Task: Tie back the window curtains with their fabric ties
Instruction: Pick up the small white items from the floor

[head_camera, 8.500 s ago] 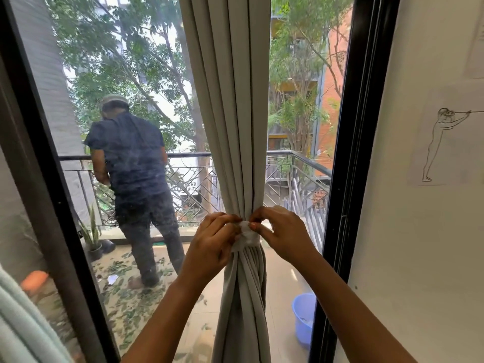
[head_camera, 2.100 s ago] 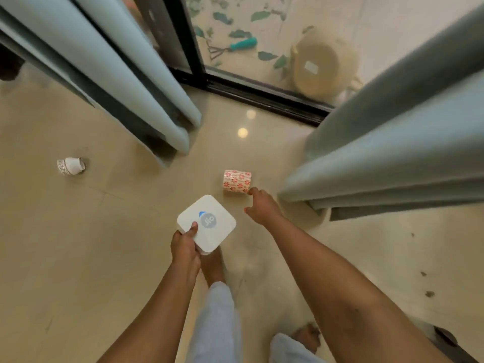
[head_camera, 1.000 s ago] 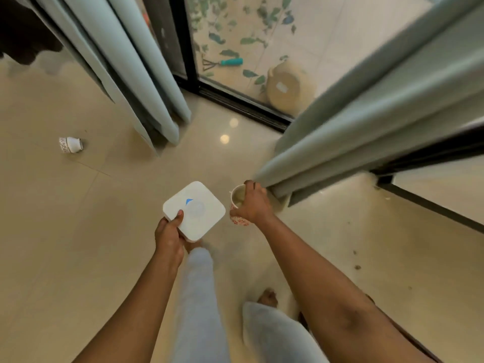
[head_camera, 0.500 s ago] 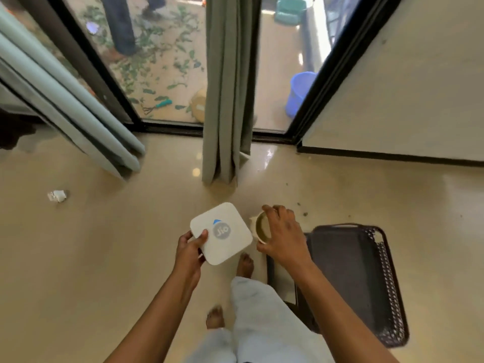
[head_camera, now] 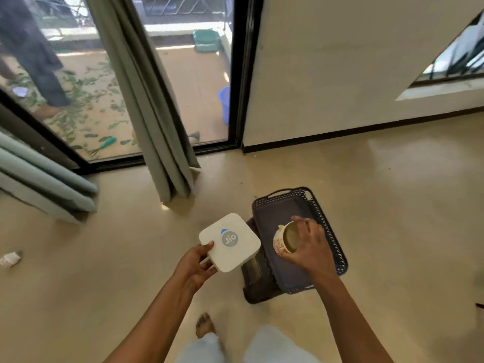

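A: What lies between us and the gathered curtain (head_camera: 157,121)?
B: Bare floor (head_camera: 117,258), open from our foot (head_camera: 205,324) to its hem.
A: And rightward?
B: The dark mesh basket (head_camera: 277,213) sits on the floor beneath our right hand (head_camera: 311,247), which grips a cup (head_camera: 279,244); the wall (head_camera: 340,74) closes behind. Leftward, past our left hand (head_camera: 193,265) holding the Jio box (head_camera: 230,242), the second curtain (head_camera: 47,184) bunches low beside the black door frame (head_camera: 39,132).

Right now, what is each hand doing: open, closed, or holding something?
Left hand: holds the white Jio device by one corner.
Right hand: grips the red-patterned cup.
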